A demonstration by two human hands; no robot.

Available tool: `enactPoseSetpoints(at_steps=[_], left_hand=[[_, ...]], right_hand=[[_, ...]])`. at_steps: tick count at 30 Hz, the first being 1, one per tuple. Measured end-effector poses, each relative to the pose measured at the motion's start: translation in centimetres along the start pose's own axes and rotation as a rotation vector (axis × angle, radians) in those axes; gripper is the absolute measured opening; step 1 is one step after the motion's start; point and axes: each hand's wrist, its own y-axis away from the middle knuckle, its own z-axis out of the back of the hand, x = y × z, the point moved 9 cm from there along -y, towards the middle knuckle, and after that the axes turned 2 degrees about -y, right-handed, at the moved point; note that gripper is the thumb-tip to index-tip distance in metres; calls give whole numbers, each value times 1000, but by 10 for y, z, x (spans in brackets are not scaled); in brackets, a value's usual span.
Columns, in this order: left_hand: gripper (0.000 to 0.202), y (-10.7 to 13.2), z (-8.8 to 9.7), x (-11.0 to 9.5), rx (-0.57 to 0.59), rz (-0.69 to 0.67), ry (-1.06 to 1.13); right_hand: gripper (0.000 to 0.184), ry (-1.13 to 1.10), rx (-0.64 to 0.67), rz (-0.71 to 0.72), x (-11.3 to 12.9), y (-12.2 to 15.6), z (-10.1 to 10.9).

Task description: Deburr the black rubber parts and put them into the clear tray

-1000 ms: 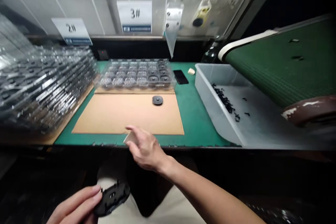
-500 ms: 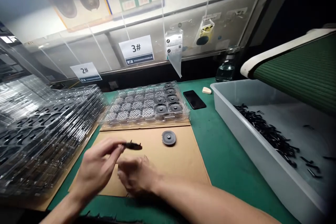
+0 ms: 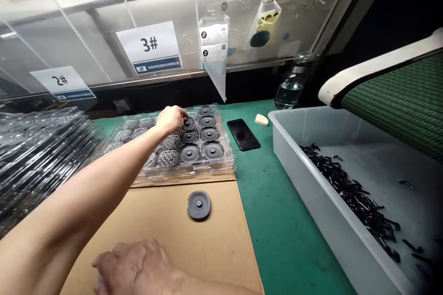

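Observation:
My left hand [image 3: 172, 119] reaches forward over the clear plastic tray [image 3: 221, 164], its fingertips pinching the edge of a grey round disc [image 3: 188, 124] at one of the pockets. Several like discs with a small centre stud fill the tray's two right-hand columns. Low in the view, my right hand [image 3: 133, 265] is closed over the cardboard sheet [image 3: 224, 221], fingers curled under; what they hold, if anything, is hidden. A single grey disc [image 3: 199, 204] lies stud-up on the cardboard, between my right hand and the tray.
Stacked clear trays [image 3: 51, 147] stand at left. Right of the tray lie a black phone [image 3: 242, 134] and a whitish block [image 3: 261, 120]. A grey bin [image 3: 311, 184] holds many small black parts [image 3: 349, 193]. Behind it are a glass bottle [image 3: 290, 92] and a green conveyor belt [image 3: 398, 92].
My left hand has carried a disc forward from above the cardboard to a tray pocket. My right hand has moved left and nearer to me. The camera view has shifted.

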Motion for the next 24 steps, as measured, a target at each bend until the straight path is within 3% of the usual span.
enactPoseSetpoints(at_steps=[5,11,15,17,19,21,22,24], left_hand=[[23,-14,-13,4,45,5,8],[18,-16,-11,6,43,30,40],[33,2,2,-13,-24,15,83],[40,26,14,-30,-48,-14,135],[40,61,20,-48,23,-68,210],[39,107,16,-69,211,-164,303],[39,135,7,-82,378,-254,377],[42,191,-6,-98,582,-415,349]], right_hand=[[40,25,97,-22,2,-2,0],[34,-31,-5,-38,-1,3,2],[34,-44,-49,-53,-4,4,0],[36,-46,-41,-53,-5,3,-1],[37,-39,-16,-49,-4,0,-2],[33,-33,9,-39,-3,-5,-3],[30,-26,31,-24,-2,-8,-6],[24,7,108,3,-1,-14,-16]])
